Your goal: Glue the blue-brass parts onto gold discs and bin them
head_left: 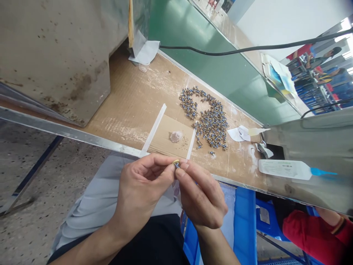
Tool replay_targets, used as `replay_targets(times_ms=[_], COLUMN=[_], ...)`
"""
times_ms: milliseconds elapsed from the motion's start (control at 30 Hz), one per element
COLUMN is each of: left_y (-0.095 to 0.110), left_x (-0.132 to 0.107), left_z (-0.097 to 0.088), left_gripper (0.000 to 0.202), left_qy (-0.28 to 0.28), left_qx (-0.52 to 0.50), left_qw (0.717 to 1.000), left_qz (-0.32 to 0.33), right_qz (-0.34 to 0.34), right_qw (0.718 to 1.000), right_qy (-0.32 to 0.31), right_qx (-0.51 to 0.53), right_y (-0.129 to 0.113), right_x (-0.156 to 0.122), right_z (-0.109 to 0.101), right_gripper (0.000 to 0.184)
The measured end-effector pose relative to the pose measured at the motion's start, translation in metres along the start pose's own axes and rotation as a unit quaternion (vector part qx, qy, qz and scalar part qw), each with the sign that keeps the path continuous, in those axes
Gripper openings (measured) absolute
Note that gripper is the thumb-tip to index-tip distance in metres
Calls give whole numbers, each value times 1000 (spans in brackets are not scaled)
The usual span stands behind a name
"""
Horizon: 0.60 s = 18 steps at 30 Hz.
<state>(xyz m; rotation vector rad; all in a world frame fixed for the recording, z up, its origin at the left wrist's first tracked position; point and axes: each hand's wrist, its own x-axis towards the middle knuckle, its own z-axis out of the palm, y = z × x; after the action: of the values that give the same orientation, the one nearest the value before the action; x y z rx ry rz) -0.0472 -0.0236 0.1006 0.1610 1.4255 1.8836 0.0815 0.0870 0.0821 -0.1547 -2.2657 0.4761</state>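
Observation:
My left hand [143, 187] and my right hand [202, 197] meet fingertip to fingertip in front of the bench edge. Together they pinch one small part [175, 162] with a brass ring and a blue end. Beyond them, on the cardboard-covered bench [132, 99], lies a heap of several like blue and brass parts [209, 119]. A small clear round piece [175, 136] rests on a cardboard patch just behind my hands.
A white squeeze tube with a blue tip [292, 169] lies on the metal housing at right. A stained metal box [60, 55] stands at left. Paper scraps [242, 133] sit by the heap. A green conveyor belt [209, 55] runs behind. A person's red sleeve [311, 230] shows at lower right.

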Motion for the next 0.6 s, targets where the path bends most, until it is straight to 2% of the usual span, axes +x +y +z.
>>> replay_targets(times_ms=[100,233,367,467,533,600], left_y=[0,-3,-6,-5,-5,-6], left_x=[0,3,6,5,4,3], left_z=[1,-2,-10,-14,-16,-18], left_gripper=[6,4,6,9,9,10], left_qy=[9,7,-24,-49,-61,-64], left_qx=[8,20,11,22,37,53], left_qw=[1000,1000,999,998,997,996], left_qz=[2,1,-22,-28,-26,-21], right_qz=[-25,-2,31,123,203,249], right_qw=[997,997,997,988,972,955], right_qy=[72,78,62,35,9,-20], right_qx=[-13,-12,33,86,118,160], right_y=[-2,-1,1,1,1,3], right_x=[2,2,3,11,17,22], right_z=[7,17,11,-2,-9,-14], right_gripper=[55,56,55,45,37,29])
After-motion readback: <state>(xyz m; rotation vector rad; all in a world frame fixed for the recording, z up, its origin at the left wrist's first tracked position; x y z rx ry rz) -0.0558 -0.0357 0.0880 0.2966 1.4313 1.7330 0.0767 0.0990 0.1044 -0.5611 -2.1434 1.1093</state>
